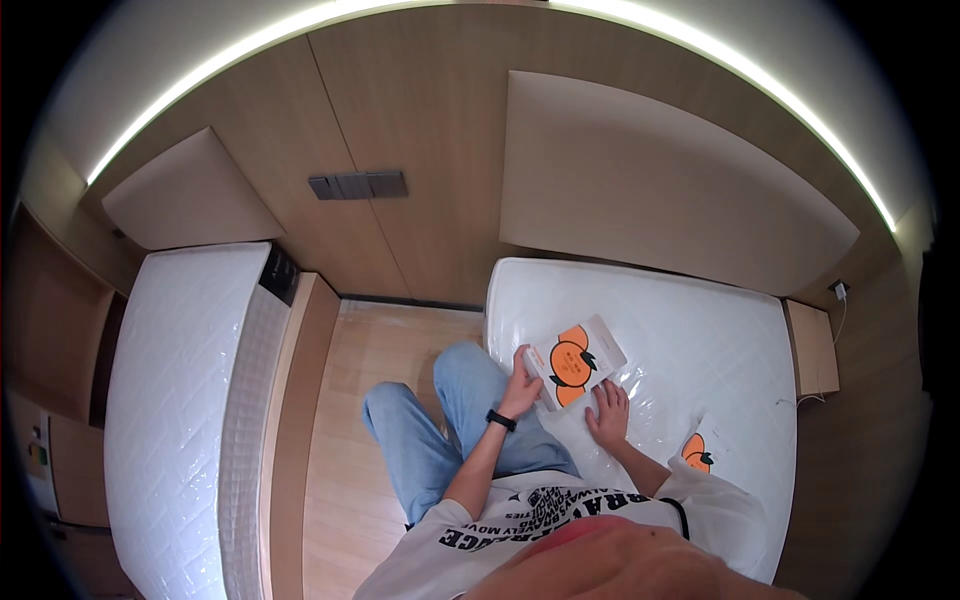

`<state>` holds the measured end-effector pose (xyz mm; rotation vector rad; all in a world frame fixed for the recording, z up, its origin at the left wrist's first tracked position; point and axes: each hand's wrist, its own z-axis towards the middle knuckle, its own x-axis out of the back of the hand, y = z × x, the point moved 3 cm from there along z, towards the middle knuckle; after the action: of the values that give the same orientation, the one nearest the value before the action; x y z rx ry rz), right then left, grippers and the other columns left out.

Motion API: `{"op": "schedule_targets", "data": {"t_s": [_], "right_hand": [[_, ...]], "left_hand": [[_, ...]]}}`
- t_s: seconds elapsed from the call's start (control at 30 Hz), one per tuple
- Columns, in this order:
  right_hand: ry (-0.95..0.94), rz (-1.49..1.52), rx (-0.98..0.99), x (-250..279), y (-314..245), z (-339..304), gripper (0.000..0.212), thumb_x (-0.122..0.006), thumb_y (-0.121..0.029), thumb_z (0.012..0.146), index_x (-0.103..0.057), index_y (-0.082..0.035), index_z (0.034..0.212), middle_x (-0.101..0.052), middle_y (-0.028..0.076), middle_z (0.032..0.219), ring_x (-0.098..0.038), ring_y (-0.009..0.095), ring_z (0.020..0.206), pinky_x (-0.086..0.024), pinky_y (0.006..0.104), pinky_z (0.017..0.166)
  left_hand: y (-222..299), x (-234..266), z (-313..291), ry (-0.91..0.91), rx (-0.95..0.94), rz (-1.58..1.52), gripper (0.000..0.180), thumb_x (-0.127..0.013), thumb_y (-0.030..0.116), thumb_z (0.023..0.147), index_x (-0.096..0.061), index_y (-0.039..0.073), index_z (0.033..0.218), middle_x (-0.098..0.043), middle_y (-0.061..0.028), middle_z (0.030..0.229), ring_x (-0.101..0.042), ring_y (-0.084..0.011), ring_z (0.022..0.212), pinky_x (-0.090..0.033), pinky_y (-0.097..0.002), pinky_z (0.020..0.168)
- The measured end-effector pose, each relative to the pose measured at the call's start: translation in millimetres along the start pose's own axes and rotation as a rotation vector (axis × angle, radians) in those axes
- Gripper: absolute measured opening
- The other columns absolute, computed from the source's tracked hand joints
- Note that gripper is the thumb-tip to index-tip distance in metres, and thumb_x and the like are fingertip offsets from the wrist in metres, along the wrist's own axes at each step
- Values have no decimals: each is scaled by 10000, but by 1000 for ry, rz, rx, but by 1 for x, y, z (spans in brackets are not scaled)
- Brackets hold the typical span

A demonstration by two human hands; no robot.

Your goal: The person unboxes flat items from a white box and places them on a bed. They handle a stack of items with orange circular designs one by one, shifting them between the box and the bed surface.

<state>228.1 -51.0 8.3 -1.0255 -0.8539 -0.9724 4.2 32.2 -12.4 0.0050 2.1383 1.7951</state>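
Head view looks down on a person seated at the edge of a bed (700, 330) whose mattress is wrapped in clear plastic film. Their left hand (522, 385) has its grip closed on the near-left edge of a flat white packet printed with oranges (575, 362), which is tilted up off the mattress. Their right hand (609, 412) lies open and flat on the film just below the packet, holding nothing.

As a judgement, the packet is pinched along one edge only, so it could swing or slip from the fingers; the film under the right hand looks slick and creased, and a palm pressing there could slide or drag the wrap.

A second orange-printed packet (698, 452) lies flat on the mattress near the right elbow, apart from the first. Both packets appear sealed, and what is inside cannot be told. Another plastic-wrapped mattress (170, 400) stands well apart across the wooden floor (370, 380).
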Motion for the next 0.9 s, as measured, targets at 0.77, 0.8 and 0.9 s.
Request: {"op": "schedule_targets", "data": {"t_s": [0.77,0.8,0.9], "right_hand": [[-11,0,3,0,1,0,527,-612,-234,769,-505,-47,1250,-410,175,1363,-350,367,1259,-259,485,1061],[-9,-2,5,0,0,0,526,-611,-234,770,-505,-47,1250,-410,176,1363,-352,367,1258,-259,485,1061],[-5,-4,8,-1,0,0,524,-610,-234,771,-505,-46,1249,-411,178,1362,-356,367,1255,-257,487,1063]], "left_hand": [[5,-3,-2,-7,56,-97,797,-487,-70,830,-129,285,1448,-550,-97,1095,-601,-155,847,-530,-276,610],[5,-3,-2,-4,53,-86,798,-489,-68,830,-128,284,1448,-551,-98,1092,-600,-152,837,-526,-272,604],[5,-3,-2,-13,43,-96,795,-493,-65,831,-130,281,1448,-551,-102,1096,-599,-149,830,-522,-269,591]]}}
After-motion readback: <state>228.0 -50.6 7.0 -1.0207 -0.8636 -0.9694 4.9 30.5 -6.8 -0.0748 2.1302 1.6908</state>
